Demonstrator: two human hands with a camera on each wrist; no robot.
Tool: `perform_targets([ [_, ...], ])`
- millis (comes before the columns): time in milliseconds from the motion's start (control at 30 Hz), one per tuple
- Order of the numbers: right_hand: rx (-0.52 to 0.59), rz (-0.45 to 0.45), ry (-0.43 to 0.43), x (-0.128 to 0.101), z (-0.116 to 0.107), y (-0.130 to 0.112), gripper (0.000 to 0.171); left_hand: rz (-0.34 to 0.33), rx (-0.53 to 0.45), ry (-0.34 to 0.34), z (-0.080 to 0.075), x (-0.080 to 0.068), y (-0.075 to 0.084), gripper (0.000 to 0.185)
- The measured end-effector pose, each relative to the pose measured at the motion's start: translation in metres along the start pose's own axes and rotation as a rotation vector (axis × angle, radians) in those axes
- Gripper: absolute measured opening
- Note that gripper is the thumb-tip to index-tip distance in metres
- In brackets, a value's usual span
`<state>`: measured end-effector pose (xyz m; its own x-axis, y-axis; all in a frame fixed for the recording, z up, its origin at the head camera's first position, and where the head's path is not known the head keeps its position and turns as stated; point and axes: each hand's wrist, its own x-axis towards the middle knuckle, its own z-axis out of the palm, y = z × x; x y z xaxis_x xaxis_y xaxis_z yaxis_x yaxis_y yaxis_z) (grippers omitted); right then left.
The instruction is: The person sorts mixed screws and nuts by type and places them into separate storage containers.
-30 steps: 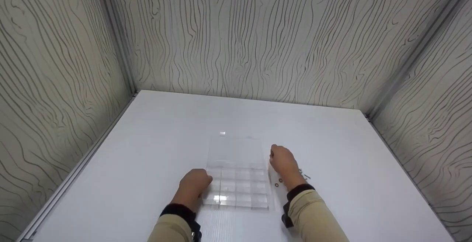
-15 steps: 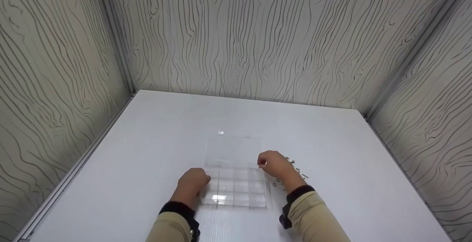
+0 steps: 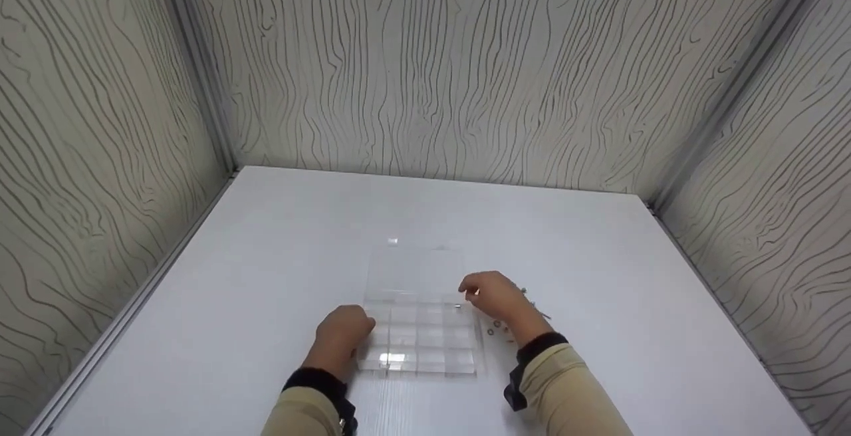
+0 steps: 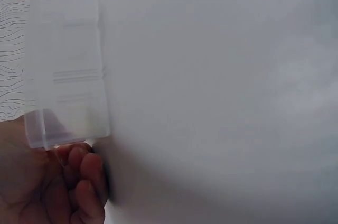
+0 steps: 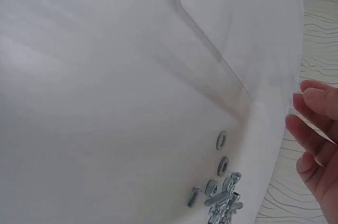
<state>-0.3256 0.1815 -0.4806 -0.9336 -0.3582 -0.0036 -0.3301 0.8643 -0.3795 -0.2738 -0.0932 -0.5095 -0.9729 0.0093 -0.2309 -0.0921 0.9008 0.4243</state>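
A clear plastic compartment box [image 3: 417, 333] lies on the white table with its transparent lid [image 3: 412, 271] folded back, away from the person. My left hand [image 3: 342, 335] grips the box's left side, fingers curled at its edge in the left wrist view. Over the box's far right corner, my right hand [image 3: 495, 295] has thumb and fingertips slightly apart, and nothing shows between them in the right wrist view. Just below those fingertips, a small shiny metal piece [image 3: 457, 306] sits in a far right compartment; its exact kind is too small to make out.
Right of the box lie two washers [image 5: 223, 166], a nut [image 5: 212, 187] and a pile of bolts [image 5: 224, 203], partly hidden under the right forearm in the head view. Wood-grain patterned panels [image 3: 425, 77] surround the white table [image 3: 279, 236].
My right hand has come left from beside the box to above its far right corner, and its fingers have parted. The metal piece now shows in a compartment. My left hand stays on the box.
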Motion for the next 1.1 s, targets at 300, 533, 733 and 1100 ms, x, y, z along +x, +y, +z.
perform_targets([
  [300, 0.074, 0.252, 0.159, -0.011, -0.02, 0.04, 0.008, 0.019, 0.01, 0.005, -0.001, 0.0, -0.002, 0.027],
  [533, 0.038, 0.343, 0.102, -0.024, -0.021, 0.054, 0.008, 0.004, 0.003, 0.002, 0.001, 0.002, -0.001, 0.026],
  [733, 0.019, 0.391, 0.027, -0.032, -0.012, 0.052, 0.011, 0.018, 0.009, 0.009, -0.001, -0.001, 0.0, 0.027],
  [1100, -0.095, 0.427, 0.001, -0.033, 0.011, 0.044, 0.005, -0.037, -0.011, -0.037, 0.0, -0.003, 0.002, 0.031],
])
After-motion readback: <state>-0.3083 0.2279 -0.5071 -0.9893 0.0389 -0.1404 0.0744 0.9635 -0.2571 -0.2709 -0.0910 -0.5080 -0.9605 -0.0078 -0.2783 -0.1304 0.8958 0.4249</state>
